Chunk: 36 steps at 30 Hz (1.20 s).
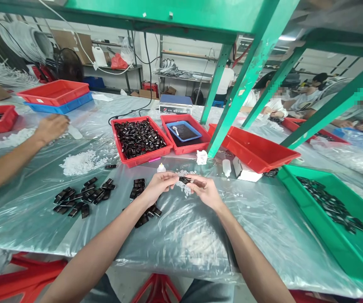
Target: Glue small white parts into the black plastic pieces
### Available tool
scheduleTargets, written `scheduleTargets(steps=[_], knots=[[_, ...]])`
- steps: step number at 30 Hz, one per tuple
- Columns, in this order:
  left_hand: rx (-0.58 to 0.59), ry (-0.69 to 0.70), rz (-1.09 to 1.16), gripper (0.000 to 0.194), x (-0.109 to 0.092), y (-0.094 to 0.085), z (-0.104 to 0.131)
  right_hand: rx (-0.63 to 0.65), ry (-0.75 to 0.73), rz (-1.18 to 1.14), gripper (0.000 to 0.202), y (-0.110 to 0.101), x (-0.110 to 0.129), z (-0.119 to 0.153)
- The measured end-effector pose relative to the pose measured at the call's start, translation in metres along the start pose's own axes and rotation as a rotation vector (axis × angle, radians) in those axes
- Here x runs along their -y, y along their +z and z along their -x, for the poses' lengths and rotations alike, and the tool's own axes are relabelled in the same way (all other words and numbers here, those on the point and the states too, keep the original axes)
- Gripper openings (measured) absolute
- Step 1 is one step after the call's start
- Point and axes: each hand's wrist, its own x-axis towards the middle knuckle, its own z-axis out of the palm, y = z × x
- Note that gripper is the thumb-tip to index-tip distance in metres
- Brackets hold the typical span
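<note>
Between my two hands, a small shiny black plastic part [185, 180] is held above the table. My left hand [162, 184] pinches its left end with thumb and fingers. On the other end, my right hand [204, 189] has its fingertips closed. A little pile of small white pieces [186, 190] lies just beneath and behind the part. Close to my left hand stands a small white bottle [161, 168]. Black parts [139, 188] lie in a group left of my left forearm, some hidden behind it.
Ahead stand a red tray of black parts [141, 136] and a red tray holding a blue one [184, 132]. A green bin [313, 210] is at right, by a slanted green post [241, 90]. A co-worker's hand [53, 127] reaches in at left, near white pieces [83, 163].
</note>
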Motion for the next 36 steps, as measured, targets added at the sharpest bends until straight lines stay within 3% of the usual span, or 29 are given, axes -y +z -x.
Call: scheduleTargets(steps=[4, 8, 10, 14, 18, 23, 26, 36], knots=[[-0.071, 0.255, -0.358, 0.024, 0.007, 0.004, 0.002, -0.130, -0.022, 0.045, 0.040, -0.013, -0.014, -0.009], [0.124, 0.479, -0.887, 0.015, 0.016, 0.012, 0.010, -0.287, -0.042, 0.102, 0.040, -0.025, -0.021, -0.015], [0.219, 0.518, -1.033, 0.019, 0.019, 0.015, 0.012, -0.288, -0.042, 0.121, 0.040, -0.025, -0.020, -0.015], [0.291, 0.581, -1.196, 0.022, 0.021, 0.020, 0.012, -0.238, -0.046, 0.191, 0.039, -0.019, -0.015, -0.011], [0.249, 0.591, -1.116, 0.017, 0.019, 0.021, 0.012, -0.188, -0.074, 0.267, 0.038, -0.014, -0.014, -0.008], [-0.020, 0.500, -0.673, 0.010, 0.013, 0.010, 0.008, -0.155, -0.095, 0.291, 0.038, -0.012, -0.014, -0.007], [-0.123, 0.494, -0.513, 0.011, 0.010, 0.003, 0.003, -0.111, -0.116, 0.308, 0.035, -0.009, -0.015, -0.005], [-0.118, 0.616, -0.572, 0.026, 0.008, -0.006, -0.001, 0.023, -0.197, 0.380, 0.030, 0.000, -0.011, -0.001]])
